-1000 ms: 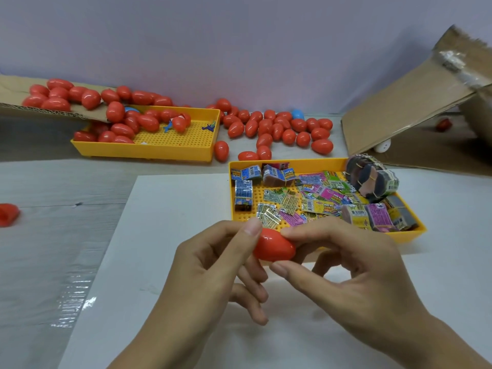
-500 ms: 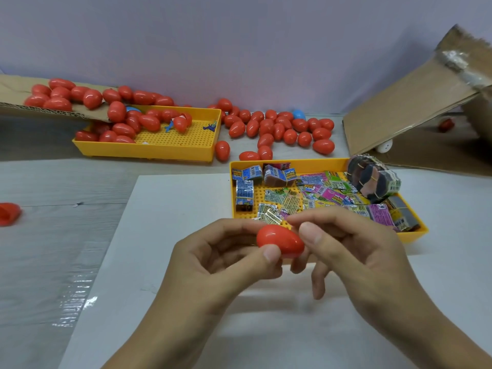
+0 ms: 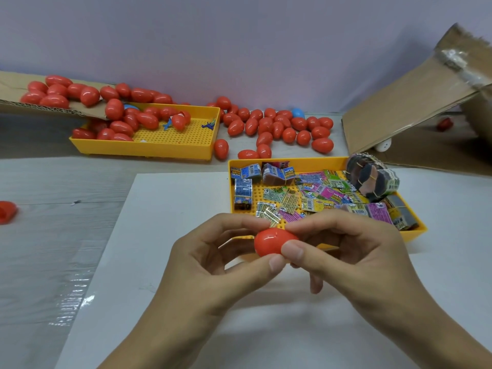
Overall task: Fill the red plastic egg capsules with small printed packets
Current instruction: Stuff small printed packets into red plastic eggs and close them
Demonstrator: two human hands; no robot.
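Observation:
A closed red egg capsule is held above the white sheet, just in front of the packet tray. My left hand pinches its left end between thumb and forefinger. My right hand pinches its right end with thumb and fingertips. Behind them a yellow tray holds several small printed packets and banded bundles of packets. More red capsules lie on the table at the back.
A second yellow tray at the back left holds several red capsules under a cardboard flap. An open cardboard box stands at the right. A red capsule half lies at the far left. A white sheet covers the table.
Both hands turned the capsule between the fingertips. My left thumb moved from on top of it to underneath, and my right thumb came onto its near side.

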